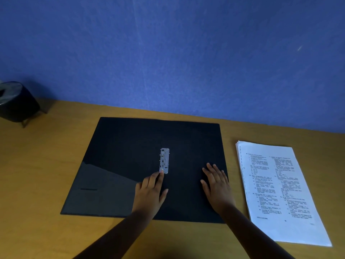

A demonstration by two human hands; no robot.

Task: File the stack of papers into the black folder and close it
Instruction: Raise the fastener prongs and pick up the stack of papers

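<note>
The black folder [119,161] lies open and flat on the wooden table, with a silver metal clip mechanism [164,160] along its middle. My left hand [150,193] rests on the folder, its fingertips touching the near end of the clip. My right hand [217,186] lies flat, fingers spread, on the folder's right half and holds nothing. The stack of printed white papers [280,191] sits on the table just right of the folder, apart from both hands.
A dark round container on thin legs [16,101] stands at the table's far left corner. A blue wall [168,53] runs behind the table. Bare wooden tabletop [43,165] shows left of the folder.
</note>
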